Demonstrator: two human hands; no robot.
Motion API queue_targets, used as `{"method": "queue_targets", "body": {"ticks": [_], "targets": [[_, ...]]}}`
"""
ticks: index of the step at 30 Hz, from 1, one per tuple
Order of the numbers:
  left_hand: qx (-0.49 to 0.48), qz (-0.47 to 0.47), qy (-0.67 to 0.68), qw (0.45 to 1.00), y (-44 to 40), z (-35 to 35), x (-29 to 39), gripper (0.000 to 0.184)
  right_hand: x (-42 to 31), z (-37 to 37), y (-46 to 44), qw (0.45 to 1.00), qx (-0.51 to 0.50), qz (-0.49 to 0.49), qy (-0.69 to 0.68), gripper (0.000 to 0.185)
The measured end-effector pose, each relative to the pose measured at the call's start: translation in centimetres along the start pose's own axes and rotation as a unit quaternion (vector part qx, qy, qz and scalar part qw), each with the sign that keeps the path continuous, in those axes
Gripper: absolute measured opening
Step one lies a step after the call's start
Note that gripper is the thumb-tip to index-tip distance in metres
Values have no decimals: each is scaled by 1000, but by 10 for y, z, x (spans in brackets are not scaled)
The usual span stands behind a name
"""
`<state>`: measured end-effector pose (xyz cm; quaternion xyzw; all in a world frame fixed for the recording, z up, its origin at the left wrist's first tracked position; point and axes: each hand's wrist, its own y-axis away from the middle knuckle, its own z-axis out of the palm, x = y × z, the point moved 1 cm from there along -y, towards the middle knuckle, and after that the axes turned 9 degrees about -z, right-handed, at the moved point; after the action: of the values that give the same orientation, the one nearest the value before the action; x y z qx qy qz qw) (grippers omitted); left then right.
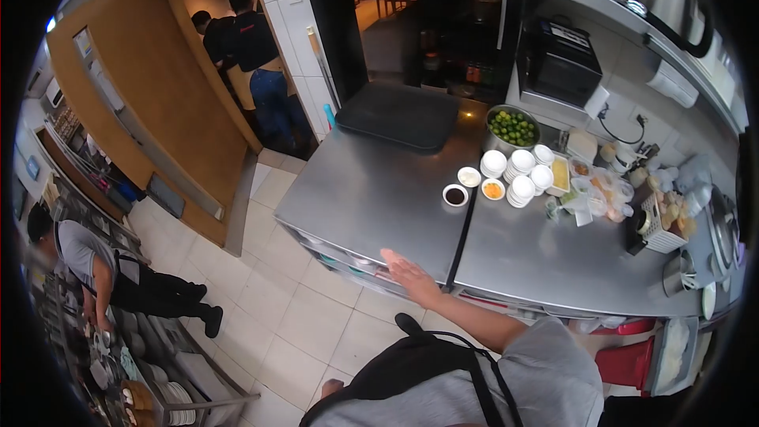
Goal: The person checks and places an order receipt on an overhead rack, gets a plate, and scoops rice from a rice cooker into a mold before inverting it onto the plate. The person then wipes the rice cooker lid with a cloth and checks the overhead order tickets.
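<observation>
My right hand (407, 273) reaches out over the front edge of the steel counter (371, 190), fingers stretched and holding nothing. Whether it touches the counter, I cannot tell. Low in the view, only a small part of my left hand (332, 387) shows beside my black apron (387, 383); its fingers are hidden. Beyond my right hand stand a small white cup of dark sauce (455, 196), a cup with orange bits (493, 189) and a cup with pale contents (469, 177). Stacks of white cups (522, 162) are just behind them.
A steel pot of green citrus fruit (512, 126) and a black tray (399, 116) sit farther back. Plastic bags (605, 194) and a white basket (662, 229) crowd the right. One person (103, 269) works at a rack on the left; others stand beyond the wooden door (150, 103).
</observation>
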<state>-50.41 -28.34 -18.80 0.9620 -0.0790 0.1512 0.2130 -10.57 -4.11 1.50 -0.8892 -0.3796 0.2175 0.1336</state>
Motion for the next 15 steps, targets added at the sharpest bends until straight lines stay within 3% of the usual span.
{"method": "queue_targets", "body": {"ticks": [3,5,7,9,10,12,14,15], "targets": [[-75,-139,60,986,19,31,-6,20,-18,-31,32,998,-11,37,-47,50],[-90,-180,75,977,28,42,-11,20,-16,-52,52,972,-20,192,-134,36],[-101,-187,71,975,32,46,-13,19,4,-75,65,912,207,308,-173,18],[-108,-177,57,977,35,44,-10,19,21,-117,66,832,399,343,-178,12],[-111,-166,47,979,35,43,-9,19,25,-145,65,842,409,335,-109,15],[-104,-123,18,987,29,40,-9,19,35,-166,84,846,421,326,-40,19],[-87,-46,-36,995,19,35,-5,19,61,-152,107,882,285,363,100,28],[-64,10,-76,995,10,33,-2,19,68,-136,121,886,150,427,101,39]]}}
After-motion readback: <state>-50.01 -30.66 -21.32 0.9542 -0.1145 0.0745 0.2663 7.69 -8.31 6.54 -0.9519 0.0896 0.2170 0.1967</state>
